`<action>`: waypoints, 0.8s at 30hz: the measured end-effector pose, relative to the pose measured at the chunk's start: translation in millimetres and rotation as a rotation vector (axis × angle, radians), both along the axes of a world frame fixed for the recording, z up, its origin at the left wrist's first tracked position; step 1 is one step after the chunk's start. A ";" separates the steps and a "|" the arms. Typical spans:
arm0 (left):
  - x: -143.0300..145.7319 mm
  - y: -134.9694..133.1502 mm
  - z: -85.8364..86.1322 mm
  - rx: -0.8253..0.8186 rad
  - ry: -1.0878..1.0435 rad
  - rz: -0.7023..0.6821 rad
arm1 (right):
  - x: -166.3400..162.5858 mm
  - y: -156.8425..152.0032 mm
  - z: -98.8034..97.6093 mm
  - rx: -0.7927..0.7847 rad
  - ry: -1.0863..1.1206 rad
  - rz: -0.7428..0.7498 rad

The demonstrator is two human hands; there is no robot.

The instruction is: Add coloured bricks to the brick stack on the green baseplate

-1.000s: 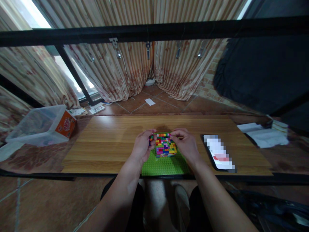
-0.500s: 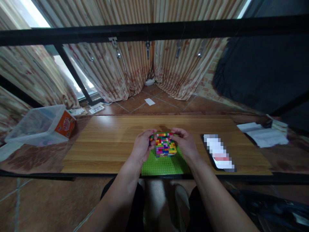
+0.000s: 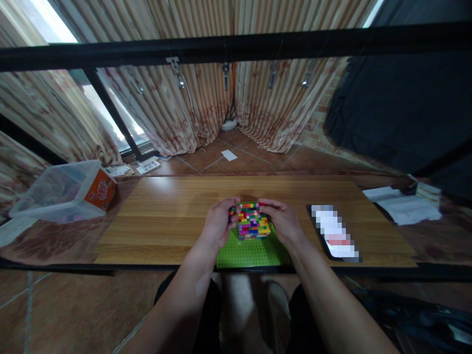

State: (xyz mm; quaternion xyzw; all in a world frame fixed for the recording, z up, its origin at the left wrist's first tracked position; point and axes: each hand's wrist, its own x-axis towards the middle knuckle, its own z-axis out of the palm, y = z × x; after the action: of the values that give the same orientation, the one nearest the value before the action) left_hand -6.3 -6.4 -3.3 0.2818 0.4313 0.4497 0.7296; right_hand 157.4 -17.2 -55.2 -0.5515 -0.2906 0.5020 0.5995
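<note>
My multicoloured toy-brick block (image 3: 253, 227), its small red, yellow, purple, green and blue pieces packed tightly in rows, stands upon a flat green studded baseplate (image 3: 252, 254) at the near edge of the table (image 3: 165, 221). A few small bricks (image 3: 232, 212) show within my left fingers (image 3: 222, 210).

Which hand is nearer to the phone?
Right. The right hand is at the brick build's far right corner, left of the phone; the left hand is farther away, beyond the build's left side.
</note>
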 end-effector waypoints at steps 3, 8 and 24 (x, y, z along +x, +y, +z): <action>-0.2 0.3 -1.7 0.004 0.000 -0.004 | -1.7 0.1 -0.3 -0.001 0.017 -0.011; -0.1 0.7 -3.8 0.006 0.001 -0.003 | -4.1 -1.8 2.3 -0.003 0.030 -0.025; 0.1 0.0 -4.4 0.038 0.009 -0.020 | -7.4 9.4 -2.6 0.017 -0.038 -0.020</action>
State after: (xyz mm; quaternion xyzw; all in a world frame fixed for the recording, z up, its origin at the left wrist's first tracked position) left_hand -6.3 -6.4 -7.7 0.3018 0.4231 0.4490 0.7268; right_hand 150.0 -7.8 -57.8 -0.5589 -0.3008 0.4829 0.6033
